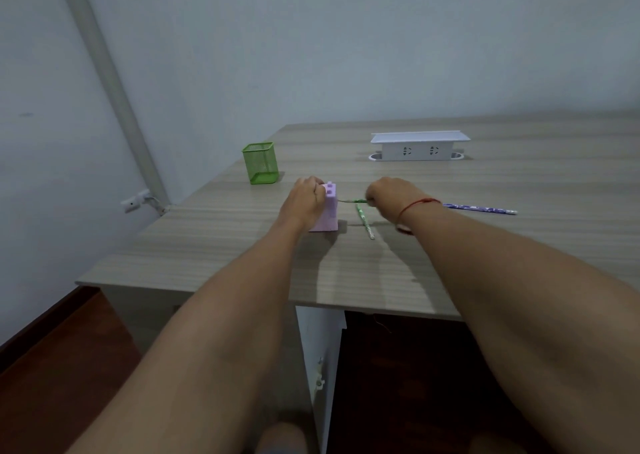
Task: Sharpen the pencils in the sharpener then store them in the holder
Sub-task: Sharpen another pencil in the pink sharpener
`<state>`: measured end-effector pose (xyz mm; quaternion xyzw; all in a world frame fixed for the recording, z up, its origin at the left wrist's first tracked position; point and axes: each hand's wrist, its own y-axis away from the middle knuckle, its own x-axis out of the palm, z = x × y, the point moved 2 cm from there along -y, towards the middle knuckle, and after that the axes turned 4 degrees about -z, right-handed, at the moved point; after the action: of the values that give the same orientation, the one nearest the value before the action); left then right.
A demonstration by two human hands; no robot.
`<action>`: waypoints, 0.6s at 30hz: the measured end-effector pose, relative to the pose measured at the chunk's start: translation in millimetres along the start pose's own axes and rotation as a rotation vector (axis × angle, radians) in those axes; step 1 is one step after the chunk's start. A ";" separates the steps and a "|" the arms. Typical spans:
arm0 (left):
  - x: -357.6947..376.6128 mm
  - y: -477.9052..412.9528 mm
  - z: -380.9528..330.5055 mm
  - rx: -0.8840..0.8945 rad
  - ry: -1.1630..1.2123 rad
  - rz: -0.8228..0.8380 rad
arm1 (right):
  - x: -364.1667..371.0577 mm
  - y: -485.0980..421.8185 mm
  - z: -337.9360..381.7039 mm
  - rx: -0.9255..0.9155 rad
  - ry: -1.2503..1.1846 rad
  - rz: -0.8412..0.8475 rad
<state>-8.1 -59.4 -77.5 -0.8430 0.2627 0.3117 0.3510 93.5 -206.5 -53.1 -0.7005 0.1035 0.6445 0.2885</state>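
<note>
A pink block-shaped sharpener [328, 212] stands upright on the wooden table [485, 252]. My left hand [306, 199] grips its upper left side. My right hand [391, 193] pinches a green patterned pencil [355, 201], held level with its tip at the sharpener's right side. A second green pencil [364, 220] lies on the table just below it. A blue patterned pencil [479, 208] lies to the right, beyond my right wrist. The green mesh holder [260, 167] stands near the table's left edge, behind my left hand.
A white socket box [419, 148] with a flat lid sits at the back centre of the table. The table's left and front edges are close to my arms. A wall and a white pipe [104, 72] stand to the left.
</note>
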 end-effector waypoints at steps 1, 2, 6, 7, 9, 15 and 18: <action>-1.6 -0.8 1.4 -0.010 0.009 -0.010 | -2.3 4.4 -13.0 0.025 0.001 -0.001; -2.8 -2.4 2.8 -0.022 0.018 -0.018 | -5.0 9.6 -25.8 0.053 0.006 -0.003; 2.3 -5.0 1.1 -0.037 0.027 -0.041 | -8.7 23.0 -47.0 0.130 -0.016 -0.002; 4.1 -3.7 0.6 -0.046 0.025 -0.055 | -7.3 23.6 -46.4 0.142 -0.031 -0.001; 5.7 -1.3 0.8 -0.057 0.014 -0.084 | -4.3 24.3 -44.0 0.162 -0.050 0.010; 7.9 0.2 1.5 -0.048 0.022 -0.127 | -1.2 21.9 -41.0 0.196 -0.057 -0.058; 8.1 0.6 2.4 -0.036 0.024 -0.133 | 1.1 19.4 -36.9 0.213 -0.067 -0.060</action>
<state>-4.0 -59.7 -84.9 -0.8684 0.2046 0.2824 0.3525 114.7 -241.9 -59.2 -0.6467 0.1408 0.6440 0.3836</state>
